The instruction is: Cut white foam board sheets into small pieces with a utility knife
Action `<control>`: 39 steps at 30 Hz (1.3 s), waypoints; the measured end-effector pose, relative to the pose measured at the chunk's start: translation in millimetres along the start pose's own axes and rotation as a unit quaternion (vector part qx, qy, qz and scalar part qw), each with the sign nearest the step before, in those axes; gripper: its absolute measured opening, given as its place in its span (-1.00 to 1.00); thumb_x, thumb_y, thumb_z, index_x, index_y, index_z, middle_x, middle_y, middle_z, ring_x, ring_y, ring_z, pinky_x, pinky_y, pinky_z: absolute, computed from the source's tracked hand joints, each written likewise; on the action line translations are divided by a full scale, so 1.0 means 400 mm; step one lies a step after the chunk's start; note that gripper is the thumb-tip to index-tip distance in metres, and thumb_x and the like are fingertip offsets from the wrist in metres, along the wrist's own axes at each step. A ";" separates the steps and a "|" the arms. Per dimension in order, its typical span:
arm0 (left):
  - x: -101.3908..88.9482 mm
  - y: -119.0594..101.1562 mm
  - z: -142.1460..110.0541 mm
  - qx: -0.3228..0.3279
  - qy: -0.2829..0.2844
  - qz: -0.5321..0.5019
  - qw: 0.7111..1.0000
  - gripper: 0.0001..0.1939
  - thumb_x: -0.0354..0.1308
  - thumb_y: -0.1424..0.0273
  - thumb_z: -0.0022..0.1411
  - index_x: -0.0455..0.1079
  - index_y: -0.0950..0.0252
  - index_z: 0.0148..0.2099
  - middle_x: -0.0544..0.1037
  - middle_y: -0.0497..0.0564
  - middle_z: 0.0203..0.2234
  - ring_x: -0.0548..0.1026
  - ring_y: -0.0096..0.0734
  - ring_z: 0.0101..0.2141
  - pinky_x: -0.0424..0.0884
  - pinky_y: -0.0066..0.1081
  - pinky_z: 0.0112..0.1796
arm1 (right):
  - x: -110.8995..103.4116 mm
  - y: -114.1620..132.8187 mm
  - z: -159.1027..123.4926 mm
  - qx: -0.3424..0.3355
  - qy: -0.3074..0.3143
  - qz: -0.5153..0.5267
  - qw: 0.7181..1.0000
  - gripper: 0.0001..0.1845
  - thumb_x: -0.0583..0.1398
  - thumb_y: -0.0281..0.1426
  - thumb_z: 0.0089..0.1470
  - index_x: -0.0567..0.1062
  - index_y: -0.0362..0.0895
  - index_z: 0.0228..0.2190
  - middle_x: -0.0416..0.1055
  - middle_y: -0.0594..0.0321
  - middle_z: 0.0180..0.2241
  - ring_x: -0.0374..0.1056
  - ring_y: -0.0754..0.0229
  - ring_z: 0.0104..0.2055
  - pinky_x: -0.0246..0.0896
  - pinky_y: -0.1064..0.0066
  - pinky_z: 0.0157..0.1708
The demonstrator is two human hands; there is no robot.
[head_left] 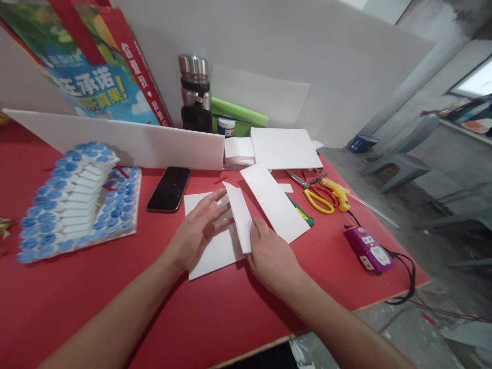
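Gripping the near end of a narrow white piece (239, 218) in the right hand (271, 259), with fingers closed on it and the piece tilted up above the table (207, 328). Holding the left hand (198, 230) open at its left side, fingers spread and reaching toward the piece; can't tell whether they touch it. Have a flat white sheet (217, 256) lying on the red tabletop beneath both. Can see a purple power box (369, 249) to the right, near the table's edge, and a frame covered in blue rosettes (46, 225) well over to the left. Farther in, find a dark phone (169, 189) left of the sheet, a long white strip (269, 197) to its right, then a green cutter (303, 212) partly under that strip. Beyond these, see yellow-handled scissors (321, 201) beside a yellow glue gun (340, 193), and a small red stick (220, 180). Past them, notice a white board (126, 141) standing on edge, a white panel (284, 148), a lidded jar (226, 127), a steel flask (194, 77), a green roll (240, 110) and a printed bag (100, 77). Off the table, make out a grey chair (407, 148).
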State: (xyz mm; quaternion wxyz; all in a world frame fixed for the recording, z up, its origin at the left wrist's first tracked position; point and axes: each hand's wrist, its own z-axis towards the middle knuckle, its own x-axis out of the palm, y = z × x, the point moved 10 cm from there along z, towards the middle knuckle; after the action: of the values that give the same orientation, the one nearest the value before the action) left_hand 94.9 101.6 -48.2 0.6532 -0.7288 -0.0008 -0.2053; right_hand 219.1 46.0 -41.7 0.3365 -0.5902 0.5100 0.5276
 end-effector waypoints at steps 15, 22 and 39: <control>-0.117 -0.029 -0.007 -0.020 -0.170 0.019 0.985 -0.53 0.54 0.16 -0.05 0.49 0.26 -0.18 0.62 -0.04 -0.36 0.56 -0.39 -0.41 0.49 -0.48 -0.38 | -0.039 -0.119 -0.031 0.009 -0.038 0.705 0.709 -0.72 0.41 -0.18 0.12 0.61 -0.13 -0.27 0.49 0.34 -0.53 0.34 0.32 -0.54 0.26 0.46 -0.49; -0.053 0.019 -0.021 -0.161 -0.096 -0.069 0.980 -0.50 0.51 0.43 0.00 0.54 0.31 0.02 0.64 0.01 -0.46 0.55 -0.43 -0.53 0.48 -0.54 -0.54 | -0.062 -0.155 -0.017 -0.002 -0.103 0.775 0.623 -0.75 0.34 -0.23 0.21 0.62 -0.15 -0.38 0.62 0.17 -0.32 0.36 0.37 -0.56 0.26 0.52 -0.59; -0.024 0.033 -0.043 -0.146 -0.151 -0.176 0.962 -0.61 0.41 0.61 0.10 0.59 0.42 0.02 0.71 0.16 -0.36 0.59 -0.33 -0.55 0.61 -0.37 -0.51 | 0.006 0.018 0.005 0.011 0.026 0.733 0.680 -0.66 0.42 -0.16 0.06 0.54 -0.17 -0.46 0.57 0.27 -0.48 0.34 0.39 -0.65 0.22 0.57 -0.67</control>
State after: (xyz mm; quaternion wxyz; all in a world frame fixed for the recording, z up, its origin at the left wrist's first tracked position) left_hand 84.5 85.7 -62.7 0.4850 -0.8273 -0.1983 -0.2025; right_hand 211.4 45.5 -43.6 -0.1649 -0.0371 0.7934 0.5848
